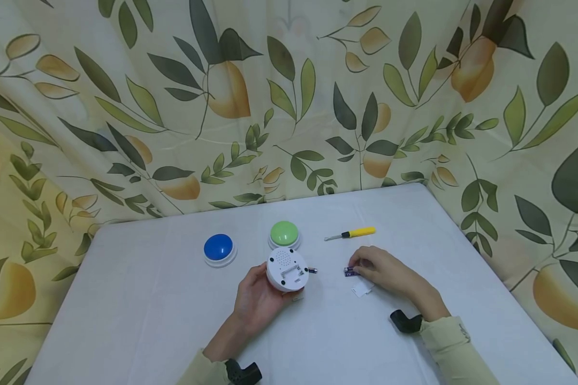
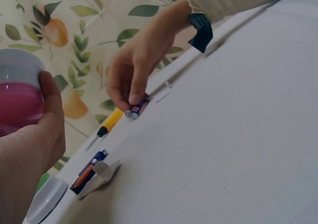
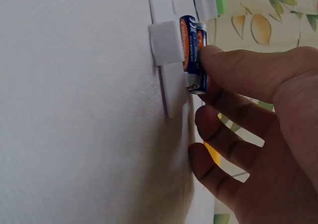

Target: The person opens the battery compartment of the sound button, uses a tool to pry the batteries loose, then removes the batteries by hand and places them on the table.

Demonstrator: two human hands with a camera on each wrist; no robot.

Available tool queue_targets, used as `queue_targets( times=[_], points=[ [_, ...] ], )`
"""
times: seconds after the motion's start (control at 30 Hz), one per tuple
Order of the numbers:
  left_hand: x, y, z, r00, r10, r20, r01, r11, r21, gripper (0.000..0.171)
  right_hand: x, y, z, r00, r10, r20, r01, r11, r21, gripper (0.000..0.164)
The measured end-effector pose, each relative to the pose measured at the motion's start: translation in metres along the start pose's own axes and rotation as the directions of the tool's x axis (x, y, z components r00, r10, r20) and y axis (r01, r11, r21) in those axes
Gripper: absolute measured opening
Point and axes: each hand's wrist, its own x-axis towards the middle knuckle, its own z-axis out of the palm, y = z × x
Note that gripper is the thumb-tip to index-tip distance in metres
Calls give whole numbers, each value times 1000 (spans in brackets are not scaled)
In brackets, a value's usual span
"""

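My left hand [image 1: 261, 299] grips a round white push button [image 1: 287, 269] by its rim, underside turned up, with its bare battery compartment showing. Its pink dome [image 2: 20, 105] faces down in the left wrist view. Over on the right, my right hand [image 1: 382, 270] pinches at a pair of small blue-and-orange batteries [image 3: 193, 52] lying side by side, thumb against the farther one. Right beside them is a white plastic battery cover [image 3: 166, 42]. Another battery [image 2: 89, 172] lies against a second white cover [image 2: 101, 178], just right of the held button in the head view.
A blue-domed push button [image 1: 219, 248] and a green-domed one [image 1: 284, 234] stand farther back on the white tabletop [image 1: 164, 321]. A yellow-handled screwdriver [image 1: 358, 232] lies beyond my right hand. A patterned curtain [image 1: 289, 107] hangs behind the table.
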Motion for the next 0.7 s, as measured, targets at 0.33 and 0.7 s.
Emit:
queue_targets(
  times=[0.33, 0.7],
  points=[
    [1, -1, 1, 1000, 3, 4, -3, 1000, -1, 60, -1, -4, -4, 999, -4, 41, 4, 1000, 3, 12],
    [0, -2, 2, 1000, 0, -1, 0, 1000, 19, 61, 2, -6, 1, 999, 40, -25, -42, 998, -52, 12]
  ],
)
